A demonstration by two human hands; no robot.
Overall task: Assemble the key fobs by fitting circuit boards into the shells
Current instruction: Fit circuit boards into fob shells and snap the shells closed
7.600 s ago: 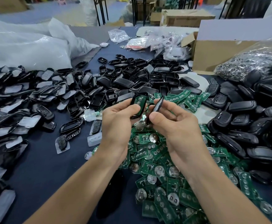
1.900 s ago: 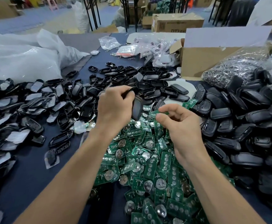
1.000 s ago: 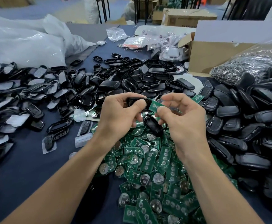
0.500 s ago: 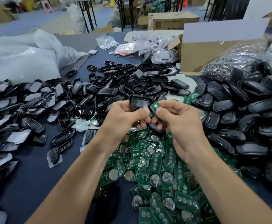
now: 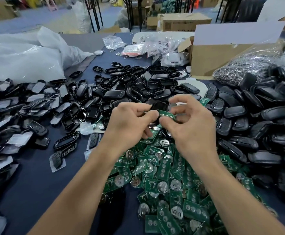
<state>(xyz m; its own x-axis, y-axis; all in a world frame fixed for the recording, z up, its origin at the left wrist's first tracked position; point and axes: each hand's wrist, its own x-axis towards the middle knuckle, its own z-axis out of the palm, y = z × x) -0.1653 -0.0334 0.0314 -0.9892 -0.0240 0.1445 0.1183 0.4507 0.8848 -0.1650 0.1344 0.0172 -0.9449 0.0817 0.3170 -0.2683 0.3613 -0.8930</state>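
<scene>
Right hand (image 5: 189, 128) has fanned its upper fingers out since half a second ago, while board and shell stay together at the centre of the view.

Left hand (image 5: 130, 122) holds a narrow grip on the black shell (image 5: 159, 106), thumb and curled fingers pinching its left end. The right hand's grip is a pinch on the green circuit board (image 5: 166, 114), which touches the shell's lower right edge; motion blur hides whether it is seated. Below the hands, at 6 o'clock, lies the heap of circuit boards (image 5: 163, 177) on the dark blue bench (image 5: 28, 184). Open shells (image 5: 138, 85) are piled at 12 o'clock, closed fobs (image 5: 257, 116) at 3 o'clock and film-backed parts (image 5: 19, 107) at 9 o'clock. A cardboard box (image 5: 214, 56) stands at 1 o'clock.
</scene>
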